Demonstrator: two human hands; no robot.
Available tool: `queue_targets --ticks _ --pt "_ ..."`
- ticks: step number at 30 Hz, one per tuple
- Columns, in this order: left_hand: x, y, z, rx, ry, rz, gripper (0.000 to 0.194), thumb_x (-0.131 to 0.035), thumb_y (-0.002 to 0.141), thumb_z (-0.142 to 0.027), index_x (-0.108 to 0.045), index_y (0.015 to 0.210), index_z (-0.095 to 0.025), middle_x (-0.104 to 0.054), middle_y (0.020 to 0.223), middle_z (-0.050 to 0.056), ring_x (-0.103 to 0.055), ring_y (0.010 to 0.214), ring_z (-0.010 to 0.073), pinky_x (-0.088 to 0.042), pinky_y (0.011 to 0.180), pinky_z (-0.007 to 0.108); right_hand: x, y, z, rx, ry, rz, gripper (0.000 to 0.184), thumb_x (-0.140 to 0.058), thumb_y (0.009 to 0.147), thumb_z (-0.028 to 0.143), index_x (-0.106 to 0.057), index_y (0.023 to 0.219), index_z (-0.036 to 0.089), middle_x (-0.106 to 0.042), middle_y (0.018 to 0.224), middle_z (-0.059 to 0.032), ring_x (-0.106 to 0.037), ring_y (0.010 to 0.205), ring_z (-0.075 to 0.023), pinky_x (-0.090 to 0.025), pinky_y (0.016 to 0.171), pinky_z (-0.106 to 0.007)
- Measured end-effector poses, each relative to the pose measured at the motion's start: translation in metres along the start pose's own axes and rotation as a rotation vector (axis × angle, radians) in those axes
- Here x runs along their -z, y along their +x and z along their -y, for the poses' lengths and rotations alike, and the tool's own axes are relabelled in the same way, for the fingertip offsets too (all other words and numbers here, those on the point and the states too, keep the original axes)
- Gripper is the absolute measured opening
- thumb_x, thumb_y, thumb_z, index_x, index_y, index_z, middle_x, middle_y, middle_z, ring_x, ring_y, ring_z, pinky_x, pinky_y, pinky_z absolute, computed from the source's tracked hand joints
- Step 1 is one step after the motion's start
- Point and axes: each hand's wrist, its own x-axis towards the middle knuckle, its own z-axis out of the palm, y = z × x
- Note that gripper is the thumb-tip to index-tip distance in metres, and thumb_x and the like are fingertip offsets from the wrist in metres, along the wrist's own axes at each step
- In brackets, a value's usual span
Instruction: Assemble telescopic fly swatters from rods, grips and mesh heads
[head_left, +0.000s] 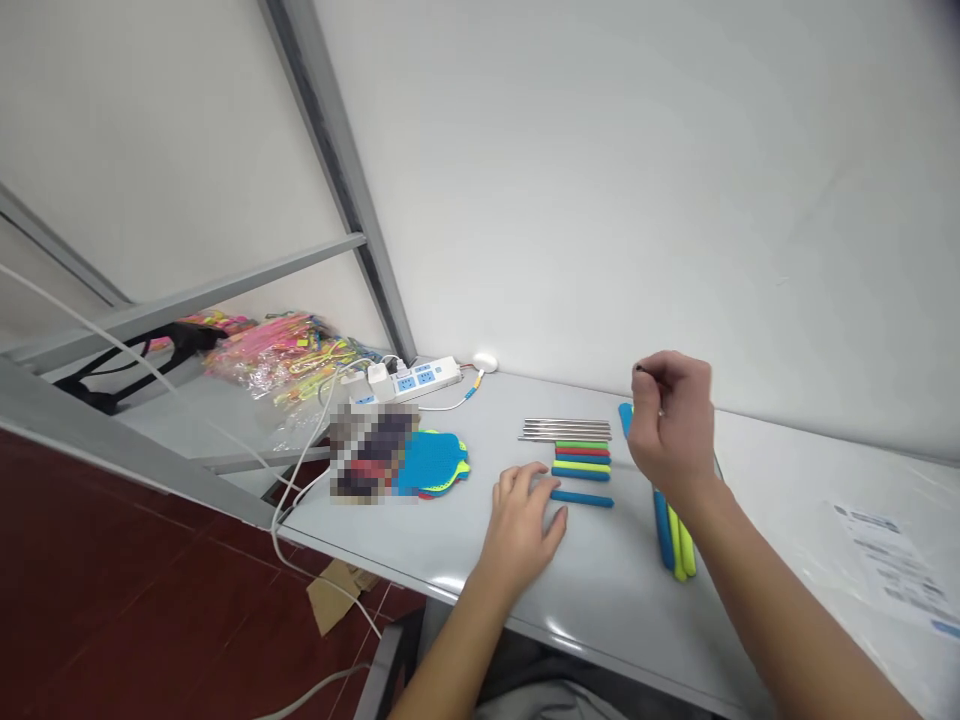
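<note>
My left hand [523,522] lies flat on the grey table [465,530], fingers spread, its fingertips beside a loose blue handle sleeve [589,498]. Just behind it sits a small stack of coloured sleeves [582,459] in green, red, blue and yellow, and behind those several thin metal rods [567,430]. My right hand [670,425] is raised above the table, fingers pinched closed on a thin dark rod whose tip [642,369] sticks out above the knuckles. Under my right wrist lie blue and yellow-green long sleeves [673,540].
A blue and yellow mesh swatter head pile [435,462] lies at the table's left, next to a blurred patch. A white power strip [409,380] with cables runs off the left edge. Bags of colourful parts [289,350] sit on a lower shelf. A printed paper [896,570] lies at right.
</note>
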Motion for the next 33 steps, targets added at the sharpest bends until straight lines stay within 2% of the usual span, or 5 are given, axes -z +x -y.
queue_targets --ticks 8,16,21,25,33 --pt "0.003 -0.007 -0.003 -0.050 -0.166 0.066 0.005 -0.063 0.086 -0.025 -0.061 0.090 -0.022 -0.061 0.114 0.005 -0.052 0.110 0.0241 -0.040 0.091 0.044 0.049 -0.061 0.060 -0.153 0.421 -0.408 0.011 -0.056 0.089 0.029 -0.053 0.084 0.020 -0.044 0.061 0.0043 -0.040 0.051 -0.0101 -0.031 0.048 -0.026" --pt "0.026 -0.045 -0.053 -0.133 -0.509 -0.171 0.008 -0.056 0.092 -0.028 -0.059 0.096 -0.022 -0.066 0.093 0.003 -0.060 0.089 0.0162 -0.046 0.079 0.030 0.099 -0.104 0.102 -0.331 0.844 -0.399 0.044 -0.035 0.098 0.032 -0.036 0.056 0.019 -0.019 0.048 0.0078 -0.016 0.041 -0.0070 -0.020 0.043 -0.023" --pt "0.025 -0.078 -0.077 -0.353 -0.371 -0.067 0.009 -0.057 0.092 -0.028 -0.061 0.097 -0.022 -0.065 0.082 0.001 -0.057 0.077 0.0150 -0.043 0.074 0.030 0.114 -0.124 0.135 -0.262 0.960 -0.352 0.048 -0.024 0.099 0.040 -0.021 0.055 0.020 -0.011 0.047 0.0077 -0.010 0.041 -0.0075 -0.020 0.042 -0.023" --pt "0.031 -0.080 -0.078 -0.334 -0.282 0.019 0.013 -0.056 0.092 -0.031 -0.062 0.097 -0.022 -0.066 0.088 0.003 -0.058 0.082 0.0162 -0.043 0.076 0.030 0.113 -0.133 0.143 -0.241 1.023 -0.319 0.048 -0.021 0.099 0.040 -0.020 0.056 0.020 -0.012 0.047 0.0072 -0.012 0.041 -0.0083 -0.022 0.042 -0.023" --pt "0.032 -0.079 -0.068 -0.387 -0.350 -0.028 0.021 -0.058 0.092 -0.025 -0.065 0.111 -0.025 -0.073 0.084 0.001 -0.065 0.083 0.0159 -0.044 0.081 0.032 0.112 -0.132 0.139 -0.291 1.143 -0.269 0.046 -0.021 0.099 0.039 -0.020 0.057 0.020 -0.012 0.047 0.0073 -0.011 0.040 -0.0085 -0.022 0.041 -0.022"
